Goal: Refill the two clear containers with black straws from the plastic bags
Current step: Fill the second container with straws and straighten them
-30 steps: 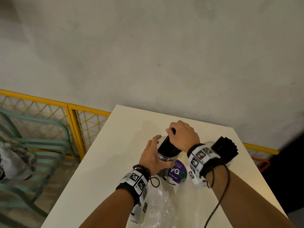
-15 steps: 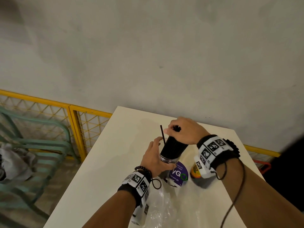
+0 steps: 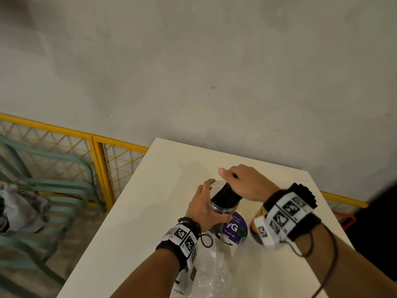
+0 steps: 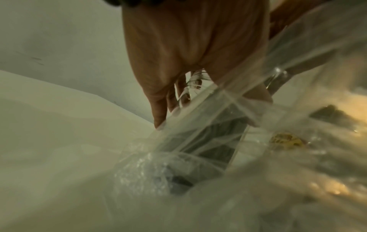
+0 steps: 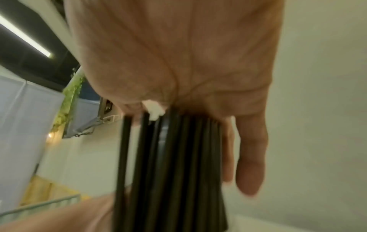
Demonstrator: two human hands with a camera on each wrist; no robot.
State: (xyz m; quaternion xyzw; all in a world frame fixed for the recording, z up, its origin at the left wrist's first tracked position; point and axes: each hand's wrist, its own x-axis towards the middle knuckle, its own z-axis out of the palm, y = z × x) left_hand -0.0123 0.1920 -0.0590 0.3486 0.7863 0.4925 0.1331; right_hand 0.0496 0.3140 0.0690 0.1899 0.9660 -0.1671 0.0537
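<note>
A clear container [image 3: 222, 208] packed with black straws [image 3: 225, 195] stands mid-table. My left hand [image 3: 204, 203] grips its left side, fingers round the wall. My right hand [image 3: 245, 181] lies on top of the straws, palm down on their ends, thumb pointing left. In the right wrist view the palm [image 5: 178, 55] covers the straw tops [image 5: 178, 157] and straight fingers hang beside them. The left wrist view shows the left hand [image 4: 178, 62] on the container [image 4: 208, 133], seen through bag film. A second container of black straws [image 3: 305, 191] shows behind my right wrist.
A crumpled clear plastic bag [image 3: 214, 269] with a purple label [image 3: 235, 227] lies on the white table [image 3: 150, 211] in front of the container. A yellow object [image 3: 260, 211] sits by my right wrist. A yellow mesh fence [image 3: 120, 160] and a green chair [image 3: 53, 190] stand to the left.
A single straw stuck up at the container's left half a second ago; it no longer stands out. My right hand has come down flat over the straw tops. The left hand kept its grip.
</note>
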